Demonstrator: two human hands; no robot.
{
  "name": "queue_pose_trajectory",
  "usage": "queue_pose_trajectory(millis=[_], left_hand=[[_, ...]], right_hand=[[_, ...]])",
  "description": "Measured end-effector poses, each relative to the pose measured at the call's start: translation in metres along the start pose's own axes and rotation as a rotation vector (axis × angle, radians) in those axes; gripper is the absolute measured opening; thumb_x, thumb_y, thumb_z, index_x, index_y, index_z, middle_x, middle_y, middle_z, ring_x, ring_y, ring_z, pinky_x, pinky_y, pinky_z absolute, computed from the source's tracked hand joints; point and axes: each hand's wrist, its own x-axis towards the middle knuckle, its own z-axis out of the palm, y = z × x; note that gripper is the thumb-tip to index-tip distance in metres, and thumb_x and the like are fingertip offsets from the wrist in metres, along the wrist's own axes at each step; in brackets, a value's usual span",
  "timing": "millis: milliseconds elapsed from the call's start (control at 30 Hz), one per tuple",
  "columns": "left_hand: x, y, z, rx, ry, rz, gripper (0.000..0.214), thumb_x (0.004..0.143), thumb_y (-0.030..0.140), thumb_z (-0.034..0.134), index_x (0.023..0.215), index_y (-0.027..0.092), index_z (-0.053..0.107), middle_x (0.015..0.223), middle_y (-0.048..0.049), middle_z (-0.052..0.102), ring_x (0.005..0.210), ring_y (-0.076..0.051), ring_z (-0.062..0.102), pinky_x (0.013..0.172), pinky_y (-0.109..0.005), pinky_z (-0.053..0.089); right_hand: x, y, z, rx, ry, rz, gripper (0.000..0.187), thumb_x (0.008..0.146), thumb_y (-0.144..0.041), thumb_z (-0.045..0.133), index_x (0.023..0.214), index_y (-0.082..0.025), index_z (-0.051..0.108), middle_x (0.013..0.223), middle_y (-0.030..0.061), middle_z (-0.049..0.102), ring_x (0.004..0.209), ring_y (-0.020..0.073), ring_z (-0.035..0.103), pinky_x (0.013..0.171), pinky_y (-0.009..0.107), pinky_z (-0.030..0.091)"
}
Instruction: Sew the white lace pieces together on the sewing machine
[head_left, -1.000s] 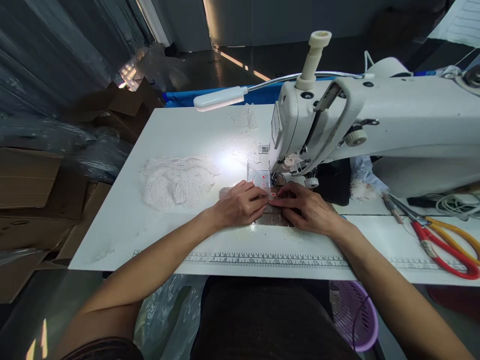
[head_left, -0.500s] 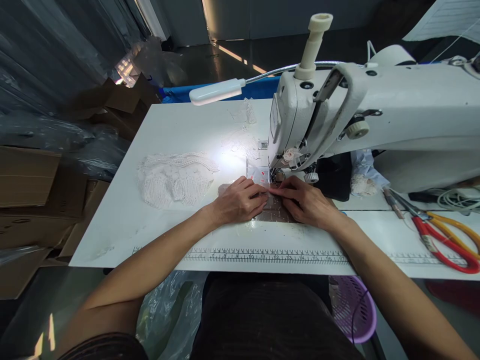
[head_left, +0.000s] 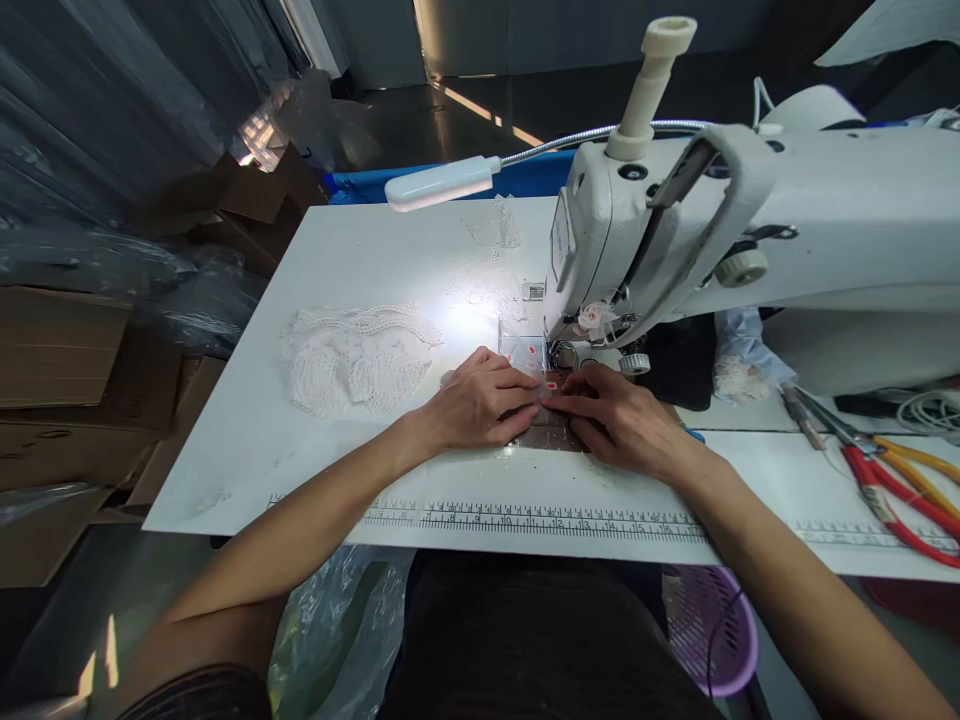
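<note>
My left hand (head_left: pixel 487 402) rests low over the sewing machine bed, its fingers bent and close together. Close to its fingertips, my right hand (head_left: pixel 626 418) has its index finger reaching left and its thumb tucked below. Whatever thin, pale material lies between the fingertips is mostly hidden. Under both hands is a shiny brownish plate (head_left: pixel 553 438); a clear patch with red marks (head_left: pixel 531 352) shows just behind them. The presser foot and needle area of the white sewing machine (head_left: pixel 592 215) stands right behind my fingers. White lace pieces (head_left: pixel 360 365) lie in a heap to the left.
A lamp (head_left: pixel 441 184) lights the white table (head_left: pixel 225 440). More lace (head_left: pixel 487 285) lies farther back. Red-and-yellow-handled scissors (head_left: pixel 892 490) and a small wood-handled tool (head_left: pixel 802 418) lie at right. A printed ruler (head_left: pixel 555 522) runs along the front edge. Below hangs a purple basket (head_left: pixel 712 630).
My right fingertips have shifted slightly toward me, uncovering another red mark near the presser foot. My left hand stays almost in place. The whole view has shifted a little.
</note>
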Motion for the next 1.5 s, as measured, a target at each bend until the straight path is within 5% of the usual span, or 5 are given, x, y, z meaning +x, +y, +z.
queue_pose_trajectory(millis=[167,433,900,1100,1500], left_hand=[[0.007,0.0,0.003,0.173,0.112,-0.092,0.021,0.093,0.019,0.052,0.078,0.015,0.067,0.088,-0.0051,0.072,0.071,-0.015,0.055,0.065,-0.032,0.04],[0.004,0.001,0.008,0.242,-0.056,-0.085,0.022,0.096,0.024,0.048,0.102,0.014,0.067,0.104,-0.0087,0.069,0.083,-0.019,0.059,0.07,-0.034,0.041],[0.009,-0.003,0.01,0.371,-0.103,0.006,0.028,0.098,0.028,0.043,0.104,0.013,0.067,0.114,-0.0103,0.067,0.078,-0.02,0.054,0.069,-0.037,0.036],[0.025,-0.023,0.008,0.204,-0.214,0.004,0.03,0.099,0.028,0.041,0.106,0.016,0.067,0.113,-0.0082,0.069,0.085,-0.02,0.056,0.074,-0.037,0.038],[0.017,-0.039,0.023,-0.088,-0.06,-0.033,0.026,0.094,0.026,0.049,0.113,0.018,0.065,0.122,-0.0051,0.068,0.091,-0.019,0.059,0.085,-0.039,0.046]], right_hand=[[-0.001,-0.004,0.001,-0.061,-0.017,-0.022,0.038,0.087,-0.015,0.051,0.122,-0.021,0.065,0.11,0.0132,0.058,0.098,0.0258,0.058,0.078,0.04,0.054],[-0.001,-0.005,0.004,-0.086,-0.011,-0.033,0.036,0.089,-0.014,0.048,0.121,-0.019,0.064,0.112,0.0148,0.058,0.098,0.026,0.058,0.078,0.04,0.055],[-0.002,-0.008,0.005,-0.147,-0.026,-0.007,0.034,0.09,-0.016,0.049,0.121,-0.02,0.063,0.113,0.014,0.06,0.099,0.0274,0.058,0.074,0.04,0.055],[0.003,-0.012,0.009,-0.185,0.005,0.054,0.034,0.09,-0.016,0.047,0.121,-0.014,0.061,0.113,0.0168,0.061,0.1,0.0295,0.056,0.073,0.042,0.056],[0.002,-0.016,0.012,-0.201,0.023,0.092,0.037,0.089,-0.015,0.048,0.125,-0.015,0.058,0.114,0.0173,0.06,0.103,0.0314,0.055,0.075,0.044,0.056]])
